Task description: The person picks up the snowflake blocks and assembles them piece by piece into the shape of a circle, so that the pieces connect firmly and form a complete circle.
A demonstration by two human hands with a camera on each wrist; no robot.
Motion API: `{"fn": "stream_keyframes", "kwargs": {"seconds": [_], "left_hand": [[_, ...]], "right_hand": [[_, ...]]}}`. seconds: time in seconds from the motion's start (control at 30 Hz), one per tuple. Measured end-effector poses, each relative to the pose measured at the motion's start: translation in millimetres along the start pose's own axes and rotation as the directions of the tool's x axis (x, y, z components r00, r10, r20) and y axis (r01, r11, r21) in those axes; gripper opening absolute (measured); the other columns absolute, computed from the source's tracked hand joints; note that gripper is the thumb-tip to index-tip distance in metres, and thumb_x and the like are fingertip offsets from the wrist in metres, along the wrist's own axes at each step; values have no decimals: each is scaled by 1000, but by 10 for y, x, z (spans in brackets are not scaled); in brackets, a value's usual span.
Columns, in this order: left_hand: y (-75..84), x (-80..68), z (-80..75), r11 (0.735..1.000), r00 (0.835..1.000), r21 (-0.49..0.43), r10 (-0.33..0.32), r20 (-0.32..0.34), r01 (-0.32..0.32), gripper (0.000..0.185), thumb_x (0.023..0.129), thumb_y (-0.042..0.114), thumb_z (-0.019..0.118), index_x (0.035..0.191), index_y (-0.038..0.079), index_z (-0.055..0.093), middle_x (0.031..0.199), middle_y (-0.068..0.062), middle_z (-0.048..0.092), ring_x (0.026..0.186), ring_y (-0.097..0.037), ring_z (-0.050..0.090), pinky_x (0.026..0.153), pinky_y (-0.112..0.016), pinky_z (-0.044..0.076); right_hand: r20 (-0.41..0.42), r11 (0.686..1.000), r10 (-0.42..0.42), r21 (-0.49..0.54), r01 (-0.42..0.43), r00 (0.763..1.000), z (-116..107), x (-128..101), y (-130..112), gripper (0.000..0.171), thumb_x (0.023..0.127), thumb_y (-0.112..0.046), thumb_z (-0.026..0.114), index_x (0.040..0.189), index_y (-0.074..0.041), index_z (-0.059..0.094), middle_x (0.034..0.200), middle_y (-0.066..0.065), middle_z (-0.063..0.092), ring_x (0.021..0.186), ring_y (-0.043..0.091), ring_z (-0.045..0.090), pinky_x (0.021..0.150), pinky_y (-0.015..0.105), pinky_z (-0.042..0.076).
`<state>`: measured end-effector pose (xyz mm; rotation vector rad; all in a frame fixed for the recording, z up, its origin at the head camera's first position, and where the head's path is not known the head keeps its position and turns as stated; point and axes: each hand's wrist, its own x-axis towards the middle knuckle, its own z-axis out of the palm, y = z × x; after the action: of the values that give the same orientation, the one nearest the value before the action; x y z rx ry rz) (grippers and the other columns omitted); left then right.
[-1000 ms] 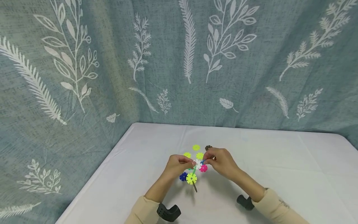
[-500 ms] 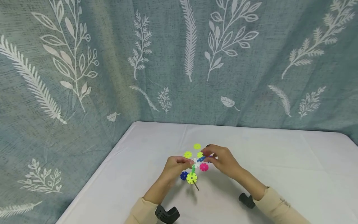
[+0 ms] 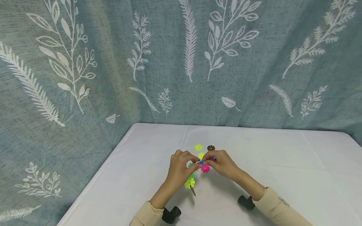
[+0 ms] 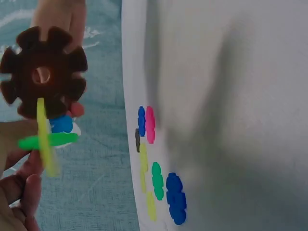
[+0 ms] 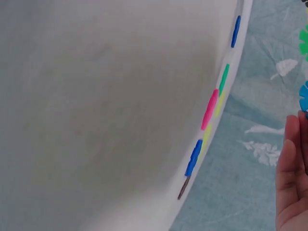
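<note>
A chain of slotted plastic flower discs hangs above the table between both hands. In the left wrist view it shows a brown disc (image 4: 21, 74), a yellow disc (image 4: 42, 130), a green disc (image 4: 65, 139), a white disc (image 4: 77, 130) and a light blue disc (image 4: 61, 123). My left hand (image 3: 179, 168) pinches the chain near the white disc, which its fingers mostly hide. Thumb and fingers of my right hand (image 3: 224, 164) pinch the light blue disc, now edge-on against the white one. Only part of the right hand shows in the right wrist view.
Loose discs lie flat on the white table (image 3: 268, 166) beneath and beyond the hands: a pink disc (image 3: 205, 169), a brown disc (image 3: 211, 147), dark blue discs (image 4: 176, 199), a green disc (image 4: 157, 180) and several yellow ones (image 3: 198, 147). A patterned curtain (image 3: 175, 62) hangs behind.
The left hand has turned and shifted its hold, its fingers now raised over the chain. The right hand's light blue disc, apart and tilted half a second ago, is now against the white disc.
</note>
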<state>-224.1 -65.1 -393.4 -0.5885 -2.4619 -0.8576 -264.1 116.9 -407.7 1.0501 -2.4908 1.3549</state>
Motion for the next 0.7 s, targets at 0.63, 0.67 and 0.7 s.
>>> {"fn": "stream_keyframes", "kwargs": {"seconds": [0.63,0.67,0.7], "left_hand": [[-107,-69,-30,986,987,-37,-160,0,160,8,71,15,77,73,8,74,70,1,69,68,-11,49,65,-22,34],[-108,-68,-32,985,986,-45,-169,5,169,8,71,15,77,73,8,74,70,0,69,68,-11,49,64,-21,35],[-109,-68,-34,982,984,-53,-180,12,180,8,71,15,77,73,8,74,70,0,69,69,-11,49,63,-20,36]], "right_hand": [[234,992,116,24,-125,965,-340,129,768,29,77,-17,72,104,-7,70,81,4,56,75,11,42,66,24,37],[233,992,116,11,-122,965,-324,135,764,29,77,-16,72,104,-6,70,81,5,56,75,11,43,66,24,37],[234,988,150,-15,-151,961,-318,143,688,28,76,-13,72,102,-3,70,80,7,55,75,13,44,67,24,38]]}}
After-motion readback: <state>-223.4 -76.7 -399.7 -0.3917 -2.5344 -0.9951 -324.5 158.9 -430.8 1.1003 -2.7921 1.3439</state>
